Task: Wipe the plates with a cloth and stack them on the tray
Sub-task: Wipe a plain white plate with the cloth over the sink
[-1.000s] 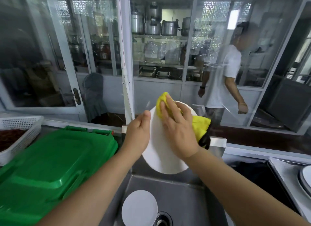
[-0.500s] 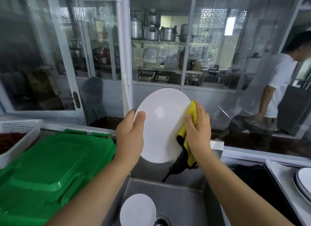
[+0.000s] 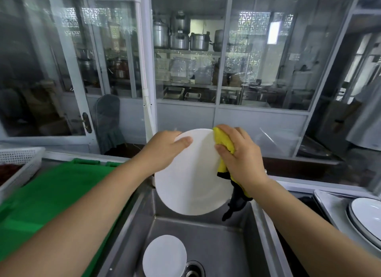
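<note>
I hold a white round plate (image 3: pixel 191 179) tilted up over the steel sink (image 3: pixel 208 243). My left hand (image 3: pixel 165 153) grips its upper left rim, thumb on the face. My right hand (image 3: pixel 241 155) grips a yellow cloth with a black edge (image 3: pixel 223 144) against the plate's upper right rim; the cloth's black tail hangs below my wrist. A smaller white plate (image 3: pixel 165 256) lies in the sink basin beside the drain. White plates with dark rims (image 3: pixel 367 219) are stacked on a steel tray (image 3: pixel 332 206) at the right.
A green plastic lid (image 3: pixel 51 198) covers the counter to the left, with a white perforated basket (image 3: pixel 18 159) behind it. Glass partitions stand right behind the sink. A person in white (image 3: pixel 365 120) is at the far right behind the glass.
The plate has dropped lower and tilted toward me. My right hand with the cloth slid from the plate's right edge up to its top right rim. The person behind the glass walked right.
</note>
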`<state>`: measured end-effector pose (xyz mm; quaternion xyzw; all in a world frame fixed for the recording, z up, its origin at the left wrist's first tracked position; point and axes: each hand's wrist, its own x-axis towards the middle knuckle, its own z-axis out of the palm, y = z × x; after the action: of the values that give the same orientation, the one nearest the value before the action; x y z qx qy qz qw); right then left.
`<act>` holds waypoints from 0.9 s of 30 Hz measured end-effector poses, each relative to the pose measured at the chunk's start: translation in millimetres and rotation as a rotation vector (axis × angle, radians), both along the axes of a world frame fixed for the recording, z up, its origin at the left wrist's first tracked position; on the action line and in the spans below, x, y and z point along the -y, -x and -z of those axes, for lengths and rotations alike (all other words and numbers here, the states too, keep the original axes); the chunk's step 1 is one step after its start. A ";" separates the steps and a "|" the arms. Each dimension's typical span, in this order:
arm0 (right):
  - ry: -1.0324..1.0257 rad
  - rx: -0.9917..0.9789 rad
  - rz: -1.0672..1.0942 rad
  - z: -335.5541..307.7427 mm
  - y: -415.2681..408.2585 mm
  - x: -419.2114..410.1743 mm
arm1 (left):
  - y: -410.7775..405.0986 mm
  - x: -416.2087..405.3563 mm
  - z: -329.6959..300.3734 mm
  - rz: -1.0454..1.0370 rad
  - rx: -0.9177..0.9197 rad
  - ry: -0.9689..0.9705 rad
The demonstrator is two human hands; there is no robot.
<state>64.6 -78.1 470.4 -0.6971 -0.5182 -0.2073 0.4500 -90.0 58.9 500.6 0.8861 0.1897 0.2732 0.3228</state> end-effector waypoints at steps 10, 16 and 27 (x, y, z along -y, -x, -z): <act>-0.119 -0.225 -0.032 -6.8 -12.7 0.1 | 1.7 23.7 12.6 -0.168 0.398 0.078; -0.406 -0.769 -0.015 19.4 2.8 -8.3 | -7.4 43.4 38.5 -0.229 0.726 0.355; -0.052 -0.074 0.107 4.3 0.8 6.4 | -2.6 -4.2 10.1 -0.027 0.061 0.235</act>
<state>63.8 -84.5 466.0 -0.7191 -0.4577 -0.2184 0.4750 -87.3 63.1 490.5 0.8308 0.2224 0.2802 0.4264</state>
